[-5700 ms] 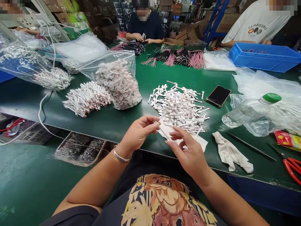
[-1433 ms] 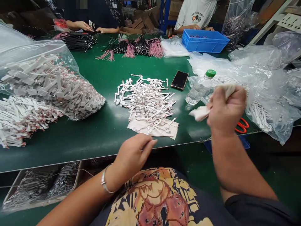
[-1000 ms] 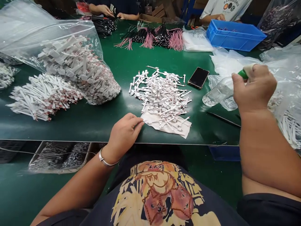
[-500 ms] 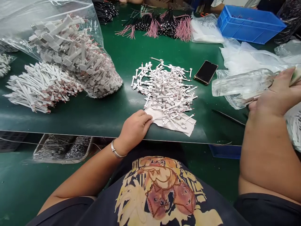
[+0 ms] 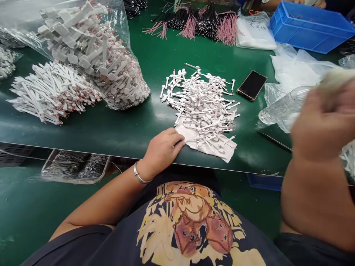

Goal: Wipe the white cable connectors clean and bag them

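Observation:
My left hand (image 5: 165, 146) is closed at the near left corner of a white cloth (image 5: 191, 133), its thumb and forefinger pinching the edge. White connector leads (image 5: 206, 103) with flat cables lie in a loose heap on the green table and partly over this cloth. On the right, my right hand (image 5: 318, 125) is raised and smeared by motion. A clear bottle (image 5: 285, 105) slants out of its grip, base toward the middle of the table and neck end hidden by the hand. Above the fingers shows a pale blurred shape (image 5: 337, 79) that I cannot make out.
A clear bag of white connectors (image 5: 108, 70) and a pile of white leads (image 5: 52, 92) lie left. A phone (image 5: 252, 85), thin dark tool (image 5: 274, 141), plastic bags (image 5: 296, 68) and blue bin (image 5: 310, 27) are right. Black-and-pink wire bundles (image 5: 194, 24) lie behind.
My right hand has turned, and the bottle tilts more, its base lower. The view has shifted slightly. My left hand stays on the cloth.

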Tool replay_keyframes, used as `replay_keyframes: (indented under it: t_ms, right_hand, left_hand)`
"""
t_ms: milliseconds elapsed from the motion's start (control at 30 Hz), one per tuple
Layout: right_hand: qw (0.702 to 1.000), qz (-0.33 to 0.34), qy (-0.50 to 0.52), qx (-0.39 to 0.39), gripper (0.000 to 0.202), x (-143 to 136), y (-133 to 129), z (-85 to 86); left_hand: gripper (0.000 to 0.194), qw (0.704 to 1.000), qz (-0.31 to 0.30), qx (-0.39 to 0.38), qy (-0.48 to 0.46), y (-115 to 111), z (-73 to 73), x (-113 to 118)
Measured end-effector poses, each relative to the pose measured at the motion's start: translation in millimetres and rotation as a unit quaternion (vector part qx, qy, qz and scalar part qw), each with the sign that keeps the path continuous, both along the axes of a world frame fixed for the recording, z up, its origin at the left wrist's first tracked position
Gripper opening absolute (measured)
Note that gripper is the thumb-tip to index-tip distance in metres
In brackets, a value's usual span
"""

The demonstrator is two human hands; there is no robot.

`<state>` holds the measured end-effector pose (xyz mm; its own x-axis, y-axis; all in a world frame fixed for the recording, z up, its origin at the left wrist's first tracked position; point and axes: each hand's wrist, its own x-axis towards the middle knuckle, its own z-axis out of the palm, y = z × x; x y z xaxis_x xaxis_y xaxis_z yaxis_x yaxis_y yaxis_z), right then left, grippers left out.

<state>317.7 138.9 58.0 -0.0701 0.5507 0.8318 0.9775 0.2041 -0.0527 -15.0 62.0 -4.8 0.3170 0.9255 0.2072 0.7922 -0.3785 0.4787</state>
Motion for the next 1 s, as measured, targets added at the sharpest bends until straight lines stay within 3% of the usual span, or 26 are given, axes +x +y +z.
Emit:
replay_keyframes:
  t_ms: [33,67,100,133,167,233,333,633,700,833,900,1000]
  right_hand:
    - [0.993,0.103,0.004,-0.05,0.019,-28.9,-16.2,-3.9]
    - [0.962,0.218,-0.005,-0.164,0.016,-57.4,-31.1,-9.7]
    - [0.913,0.301,-0.027,-0.276,0.02,-83.3,-43.8,-16.9]
    - [0.873,0.33,-0.064,-0.354,0.024,-105.0,-53.8,-24.9]
    - [0.856,0.332,-0.095,-0.385,0.026,-121.3,-60.8,-33.1]
    - [0.85,0.314,-0.148,-0.397,0.031,-138.2,-67.3,-47.3]
    - [0.855,0.3,-0.19,-0.378,0.031,-139.4,-66.9,-56.7]
    - [0.828,0.357,-0.326,-0.286,0.022,-134.3,-56.1,-38.3]
    - [0.836,0.351,-0.309,-0.288,0.023,-129.2,-52.3,-35.4]
    - [0.881,0.275,-0.166,-0.348,0.029,-126.7,-52.9,-35.8]
    - [0.876,0.258,-0.136,-0.384,0.029,-132.4,-57.6,-39.1]
    - [0.86,0.258,-0.185,-0.399,0.027,-144.9,-66.4,-45.2]
  left_hand:
    - [0.02,1.0,0.002,-0.001,-0.001,-0.2,-0.5,0.1]
    - [0.02,1.0,0.005,-0.002,-0.001,-0.6,-1.0,0.2]
    - [0.021,1.0,0.008,-0.003,0.0,-1.0,-1.4,0.4]
    - [0.021,1.0,0.011,-0.002,0.0,-1.5,-1.8,0.6]
    - [0.022,1.0,0.013,-0.001,0.0,-1.9,-2.1,0.8]
    - [0.023,1.0,0.011,0.002,-0.001,-2.5,-2.2,0.8]
    - [0.023,1.0,0.005,0.002,0.0,-2.3,-1.3,0.0]
    - [0.02,1.0,-0.007,-0.004,-0.004,0.0,-0.7,-0.7]
    - [0.02,1.0,-0.006,-0.006,-0.006,0.0,-0.9,-0.8]
    - [0.02,1.0,-0.007,-0.005,-0.011,0.1,-1.1,-1.4]
    - [0.02,1.0,-0.009,-0.005,-0.012,0.1,-1.3,-1.3]
    - [0.022,1.0,-0.009,-0.003,-0.004,-0.2,-1.8,-1.1]
